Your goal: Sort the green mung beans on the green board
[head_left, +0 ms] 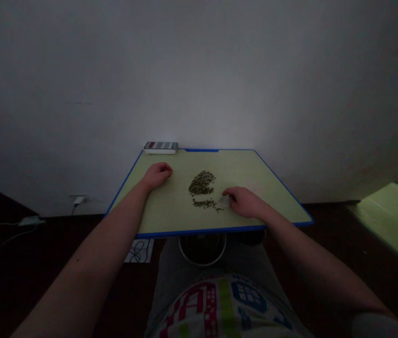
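A loose pile of small brownish-green seeds or beans point(202, 183) lies on the pale board point(171, 211) in front of me. Nearer to me, a thinner strip of the same seeds point(204, 203) is split off from the pile by a narrow gap. My right hand point(246, 202) is closed on a thin pale card point(225, 201), whose edge is at the right end of that strip. To the left of the pile, my left hand point(157, 175) rests on the board with its fingers curled together; what they hold, if anything, is hidden.
A flat white box with a striped top point(161, 148) sits at the board's far left corner, against the wall point(199, 84). Below the near blue edge, a round pot or bowl point(202, 262) stands between my legs. A plug point(78, 201) and cables are at the left.
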Motion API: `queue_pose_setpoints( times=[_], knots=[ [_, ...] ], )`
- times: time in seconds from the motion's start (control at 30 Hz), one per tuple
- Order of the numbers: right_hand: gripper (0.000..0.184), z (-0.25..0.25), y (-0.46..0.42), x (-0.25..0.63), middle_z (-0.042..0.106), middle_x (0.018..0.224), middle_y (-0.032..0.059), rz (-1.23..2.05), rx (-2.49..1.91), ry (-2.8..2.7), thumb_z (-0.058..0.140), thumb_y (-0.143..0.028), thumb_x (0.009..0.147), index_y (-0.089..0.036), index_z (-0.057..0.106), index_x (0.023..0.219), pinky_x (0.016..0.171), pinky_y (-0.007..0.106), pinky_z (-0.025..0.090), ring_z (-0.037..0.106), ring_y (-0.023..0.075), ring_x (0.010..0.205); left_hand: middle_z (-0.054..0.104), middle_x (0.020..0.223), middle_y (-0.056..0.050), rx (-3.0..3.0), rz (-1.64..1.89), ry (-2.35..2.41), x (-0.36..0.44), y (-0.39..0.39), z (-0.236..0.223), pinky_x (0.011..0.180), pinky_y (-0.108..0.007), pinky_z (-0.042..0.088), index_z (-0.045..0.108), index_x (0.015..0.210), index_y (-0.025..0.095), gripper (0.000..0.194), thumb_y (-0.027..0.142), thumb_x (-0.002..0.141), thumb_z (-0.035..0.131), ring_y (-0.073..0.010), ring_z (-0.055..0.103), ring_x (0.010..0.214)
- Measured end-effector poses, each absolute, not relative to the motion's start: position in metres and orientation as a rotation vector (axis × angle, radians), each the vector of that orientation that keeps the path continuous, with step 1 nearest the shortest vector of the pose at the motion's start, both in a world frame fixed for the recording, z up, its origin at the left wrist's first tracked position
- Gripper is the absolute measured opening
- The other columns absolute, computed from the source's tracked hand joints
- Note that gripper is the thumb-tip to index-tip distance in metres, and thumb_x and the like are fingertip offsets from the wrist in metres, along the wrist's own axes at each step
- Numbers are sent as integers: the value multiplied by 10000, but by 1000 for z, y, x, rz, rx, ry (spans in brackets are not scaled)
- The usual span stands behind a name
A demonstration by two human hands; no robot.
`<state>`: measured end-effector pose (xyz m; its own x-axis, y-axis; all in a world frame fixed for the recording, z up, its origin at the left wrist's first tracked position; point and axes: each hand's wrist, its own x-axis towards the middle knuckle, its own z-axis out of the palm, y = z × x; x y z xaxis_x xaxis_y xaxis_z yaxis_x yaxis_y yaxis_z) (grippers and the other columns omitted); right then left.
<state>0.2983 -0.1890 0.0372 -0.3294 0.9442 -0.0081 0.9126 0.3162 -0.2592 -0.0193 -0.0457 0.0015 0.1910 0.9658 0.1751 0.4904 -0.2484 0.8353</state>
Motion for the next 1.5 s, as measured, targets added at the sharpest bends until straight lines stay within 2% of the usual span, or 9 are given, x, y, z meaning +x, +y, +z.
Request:
queue_pose_setpoints(
  times=[0.23, 0.7, 0.93, 1.1, 1.4, 1.5],
  knots=[
    [397, 36, -197, 291, 673, 1176, 122, 327, -1732, -2442, 453, -110, 828, -138, 657, 1168, 942, 314, 426, 616, 238, 1072, 552, 580, 18, 1797, 956, 1357, -20, -44, -1, 540, -248, 372, 598, 725, 181, 183, 327, 615, 600, -120, 470, 531],
    [438, 39, -196, 297, 699, 1107, 160, 234, -1943, -2347, 513, -108, 754, -103, 670, 1163, 860, 327, 456, 647, 269, 998, 539, 556, 21, 1801, 961, 1356, -19, -45, 0, 554, -254, 381, 596, 716, 177, 185, 325, 604, 593, -126, 475, 545],
    [446, 46, -202, 290, 715, 1040, 137, 202, -1922, -2348, 496, -89, 748, -110, 660, 1163, 822, 297, 456, 652, 239, 949, 560, 568, 18, 1793, 959, 1372, -19, -44, 0, 565, -254, 393, 610, 719, 168, 184, 312, 606, 597, -124, 484, 551],
    [442, 40, -189, 287, 710, 1080, 124, 167, -1944, -2329, 510, -110, 748, -138, 666, 1160, 840, 295, 457, 645, 240, 987, 542, 560, 27, 1773, 969, 1358, -19, -44, -1, 527, -240, 369, 600, 722, 166, 178, 299, 604, 598, -107, 456, 516],
    [396, 37, -169, 334, 708, 1017, 201, -1, -2153, -2155, 523, -109, 737, -86, 682, 1099, 818, 380, 475, 655, 313, 950, 553, 573, 16, 1822, 957, 1380, -19, -44, -1, 545, -250, 379, 605, 716, 168, 186, 320, 609, 594, -118, 473, 533],
    [413, 38, -173, 343, 694, 1061, 203, 16, -2103, -2190, 502, -92, 755, -81, 659, 1136, 822, 372, 471, 648, 305, 966, 551, 561, 15, 1823, 960, 1375, -19, -42, -2, 538, -248, 372, 607, 718, 170, 192, 329, 611, 590, -121, 473, 528]
  ],
)
